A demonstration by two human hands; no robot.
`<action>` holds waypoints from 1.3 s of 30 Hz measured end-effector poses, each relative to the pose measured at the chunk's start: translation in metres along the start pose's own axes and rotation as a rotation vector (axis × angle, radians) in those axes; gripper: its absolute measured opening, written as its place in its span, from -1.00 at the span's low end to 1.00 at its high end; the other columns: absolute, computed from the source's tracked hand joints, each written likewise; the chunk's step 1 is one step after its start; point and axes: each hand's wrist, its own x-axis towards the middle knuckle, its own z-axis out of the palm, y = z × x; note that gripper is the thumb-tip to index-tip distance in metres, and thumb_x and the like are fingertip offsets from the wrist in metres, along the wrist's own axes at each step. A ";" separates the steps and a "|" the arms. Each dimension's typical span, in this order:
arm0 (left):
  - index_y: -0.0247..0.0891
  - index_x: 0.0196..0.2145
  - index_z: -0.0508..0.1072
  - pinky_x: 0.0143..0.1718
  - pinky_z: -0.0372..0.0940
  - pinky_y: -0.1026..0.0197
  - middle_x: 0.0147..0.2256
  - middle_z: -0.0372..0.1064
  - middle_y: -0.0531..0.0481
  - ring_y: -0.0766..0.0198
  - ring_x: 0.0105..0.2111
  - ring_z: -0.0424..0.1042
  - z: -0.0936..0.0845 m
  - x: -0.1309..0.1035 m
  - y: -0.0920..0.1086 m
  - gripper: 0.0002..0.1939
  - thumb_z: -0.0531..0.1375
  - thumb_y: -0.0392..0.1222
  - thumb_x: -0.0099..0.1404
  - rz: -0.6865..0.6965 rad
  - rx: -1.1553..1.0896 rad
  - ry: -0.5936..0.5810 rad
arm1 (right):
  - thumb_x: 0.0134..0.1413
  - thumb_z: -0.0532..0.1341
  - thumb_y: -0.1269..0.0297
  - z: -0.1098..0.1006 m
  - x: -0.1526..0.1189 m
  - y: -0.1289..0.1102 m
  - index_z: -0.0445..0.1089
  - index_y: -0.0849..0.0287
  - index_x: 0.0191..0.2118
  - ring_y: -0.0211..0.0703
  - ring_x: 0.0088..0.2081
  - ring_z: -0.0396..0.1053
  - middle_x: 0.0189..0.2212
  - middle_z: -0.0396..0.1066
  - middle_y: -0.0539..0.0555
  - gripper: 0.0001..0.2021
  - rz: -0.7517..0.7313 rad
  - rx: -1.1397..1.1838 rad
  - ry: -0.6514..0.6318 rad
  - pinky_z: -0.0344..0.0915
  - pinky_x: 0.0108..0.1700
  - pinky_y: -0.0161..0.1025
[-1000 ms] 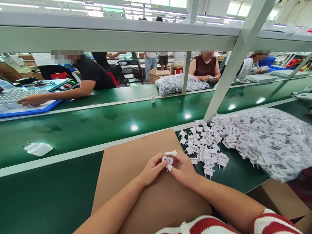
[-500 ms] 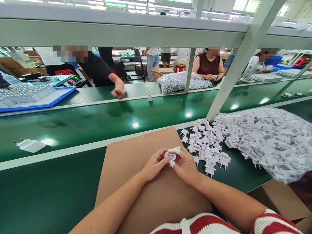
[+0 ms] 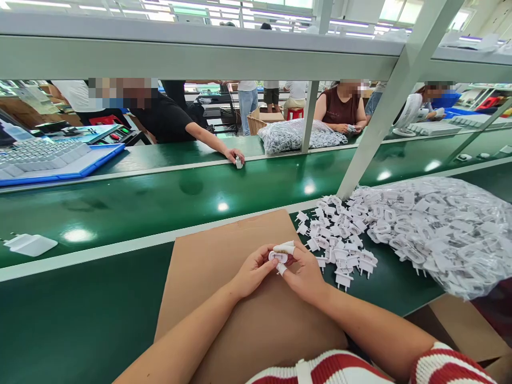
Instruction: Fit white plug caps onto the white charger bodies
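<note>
A small white oval plastic part (image 3: 277, 257) is held between my two hands, above a brown cardboard sheet (image 3: 208, 266). My left hand (image 3: 255, 269) pinches it from the left with thumb and fingers. From the right, my right hand (image 3: 303, 269) grips the same part; white covers wrap its thumb and a fingertip. Just right of the cardboard lies a loose pile of white plug parts (image 3: 340, 234). Beside the pile, a clear plastic bag (image 3: 448, 229) is full of similar pieces.
A green conveyor (image 3: 160, 197) runs across, carrying a white charger (image 3: 32, 244) at left. Across it, a person's hand (image 3: 234, 155) touches another white charger (image 3: 239, 162). A slanted metal post (image 3: 374, 128) stands behind the pile. Cardboard boxes (image 3: 466, 325) sit low at right.
The person across the conveyor has reached right and taken hold of the small white charger. The charger at the left has moved further left. My hands have barely moved.
</note>
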 end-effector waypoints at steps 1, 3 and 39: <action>-0.23 0.10 0.44 0.12 0.28 0.08 -0.01 0.47 -0.11 0.11 0.01 0.42 0.000 0.000 0.000 -0.62 0.25 0.04 0.46 0.001 0.000 0.003 | 0.15 0.26 0.43 0.000 0.000 0.000 0.53 -0.02 0.07 -0.10 -0.08 0.52 -0.07 0.49 0.11 -0.62 0.011 0.015 -0.005 0.54 -0.10 -0.16; -0.22 0.11 0.45 0.12 0.28 0.10 -0.01 0.47 -0.10 0.12 0.00 0.41 0.000 0.000 0.000 -0.61 0.26 0.05 0.45 0.002 0.002 0.009 | 0.18 0.26 0.39 0.001 0.000 -0.001 0.53 -0.01 0.06 -0.12 -0.09 0.54 -0.05 0.49 0.11 -0.66 0.032 0.062 -0.016 0.57 -0.10 -0.17; -0.31 -0.14 0.46 -0.06 0.21 0.16 -0.24 0.36 -0.05 0.18 -0.20 0.28 0.001 -0.001 0.006 -0.61 0.15 0.12 0.49 0.003 0.170 0.009 | 0.24 0.27 0.26 0.005 -0.004 0.004 0.43 0.03 0.21 -0.05 -0.08 0.63 -0.03 0.63 0.10 -0.57 0.210 0.257 -0.096 0.59 -0.06 -0.12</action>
